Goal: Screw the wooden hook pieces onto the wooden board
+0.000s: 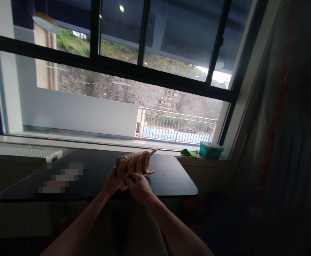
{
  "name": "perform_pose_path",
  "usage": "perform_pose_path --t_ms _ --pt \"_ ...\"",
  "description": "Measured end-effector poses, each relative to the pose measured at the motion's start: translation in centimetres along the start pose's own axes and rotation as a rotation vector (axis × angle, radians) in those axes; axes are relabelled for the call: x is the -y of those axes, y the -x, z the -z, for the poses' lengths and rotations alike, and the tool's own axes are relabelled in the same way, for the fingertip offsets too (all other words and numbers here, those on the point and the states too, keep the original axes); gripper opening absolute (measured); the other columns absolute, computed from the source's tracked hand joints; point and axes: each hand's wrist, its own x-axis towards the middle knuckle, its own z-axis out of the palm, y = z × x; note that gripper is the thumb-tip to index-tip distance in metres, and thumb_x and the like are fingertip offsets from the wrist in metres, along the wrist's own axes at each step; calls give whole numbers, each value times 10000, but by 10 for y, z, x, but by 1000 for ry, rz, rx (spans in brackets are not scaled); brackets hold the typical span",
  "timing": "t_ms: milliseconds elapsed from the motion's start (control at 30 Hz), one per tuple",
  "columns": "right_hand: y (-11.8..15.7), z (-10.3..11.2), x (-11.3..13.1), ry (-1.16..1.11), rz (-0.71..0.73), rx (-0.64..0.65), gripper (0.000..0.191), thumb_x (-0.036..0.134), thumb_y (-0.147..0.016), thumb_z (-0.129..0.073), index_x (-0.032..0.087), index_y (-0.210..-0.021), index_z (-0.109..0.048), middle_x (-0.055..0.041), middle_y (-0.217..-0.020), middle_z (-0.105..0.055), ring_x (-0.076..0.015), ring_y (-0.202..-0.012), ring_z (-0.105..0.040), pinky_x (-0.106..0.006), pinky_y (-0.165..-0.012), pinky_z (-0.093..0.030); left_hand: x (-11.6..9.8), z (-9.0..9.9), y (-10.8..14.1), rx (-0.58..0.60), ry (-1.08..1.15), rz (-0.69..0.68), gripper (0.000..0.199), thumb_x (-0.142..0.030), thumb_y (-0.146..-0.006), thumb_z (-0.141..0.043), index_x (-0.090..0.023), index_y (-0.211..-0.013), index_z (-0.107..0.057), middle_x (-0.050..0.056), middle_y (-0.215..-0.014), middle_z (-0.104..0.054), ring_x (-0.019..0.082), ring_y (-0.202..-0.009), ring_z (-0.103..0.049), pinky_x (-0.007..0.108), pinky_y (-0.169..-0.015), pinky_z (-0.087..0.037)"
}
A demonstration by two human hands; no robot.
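Note:
A wooden rack [135, 163] with several curved hooks stands tilted above the near part of the dark table. Small dark dots, like screws or holes, show on its hooks, and its top board looks rough like bark. My left hand [112, 183] is closed around the rack's left end. My right hand [140, 188] is closed in a pinch at the rack's lower front, close beside the left. From its fingers pokes a small dark tool [130, 177]; it is too dim to tell its kind. The fingertips of both hands are partly hidden.
The dark table [168, 177] has rounded corners and stands against the window sill. On the sill sit a teal lidded box [211, 150] and a green leaf [189, 153]. A blurred-out patch [62, 177] covers something on the left. A white radiator [22, 152] and a dark curtain [275, 124] flank the table.

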Motion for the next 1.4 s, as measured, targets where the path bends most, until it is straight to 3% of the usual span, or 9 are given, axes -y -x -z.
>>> perform_pose_path --t_ms 100,300,433,600,767,867,1133,1267,1400 --pt "-2 2 2 -68 -45 105 277 286 -891 -446 174 -964 -688 -50 -863 -710 -169 -769 -653 -215 -597 -428 -2 0 0 -7 -12 2 422 -449 -591 -676 -174 -896 -578 28 -781 -684 217 -712 -638 314 -621 -521" --pt "7 9 21 397 119 28 305 293 -875 -433 137 -1037 -639 -123 -857 -711 -250 -783 -663 -317 -675 -455 -7 0 2 -14 -18 -7 401 -439 -586 -664 -186 -883 -573 10 -749 -680 213 -708 -637 293 -621 -511" --pt "9 10 25 422 103 48 306 302 -886 -404 137 -991 -640 -127 -834 -708 -250 -773 -665 -317 -673 -460 -11 0 3 -22 -32 -3 396 -441 -586 -661 -179 -870 -576 13 -745 -678 217 -720 -630 292 -623 -506" --pt "2 10 18 168 -16 57 251 329 -866 -463 180 -876 -664 -80 -841 -689 -217 -791 -632 -278 -659 -440 -12 1 3 7 -23 -7 406 -457 -598 -662 -172 -874 -578 23 -756 -675 223 -733 -629 295 -627 -503" --pt "-7 8 6 -417 -265 286 289 337 -896 -436 141 -876 -647 33 -553 -474 -78 -430 -400 -188 -419 -321 -2 1 0 30 -10 5 380 -408 -591 -668 -192 -885 -561 8 -763 -655 208 -694 -617 298 -610 -496" --pt "-11 10 2 -470 -284 322 289 347 -894 -442 144 -897 -647 62 -512 -404 -63 -384 -317 -180 -388 -293 2 0 -1 33 33 24 361 -366 -596 -663 -208 -899 -547 6 -767 -648 204 -689 -611 301 -614 -497" --pt "-47 47 25 256 -21 -10 185 334 -808 -531 225 -884 -660 -31 -821 -692 -186 -767 -629 -248 -631 -434 -21 -7 6 -87 68 101 358 -341 -561 -707 -175 -840 -554 31 -771 -653 224 -738 -641 300 -635 -509" --pt "-76 52 52 604 129 128 264 339 -843 -473 196 -887 -691 -89 -872 -711 -226 -809 -664 -280 -633 -475 -48 -11 26 -138 110 357 323 -304 -625 -715 -156 -889 -603 77 -837 -701 256 -823 -673 297 -643 -516" --pt "-92 41 85 815 307 343 198 272 -783 -574 179 -906 -699 -99 -913 -718 -235 -837 -671 -289 -645 -507 -65 -11 49 21 476 588 340 -361 -674 -720 -134 -914 -641 86 -815 -734 245 -797 -695 302 -644 -546"
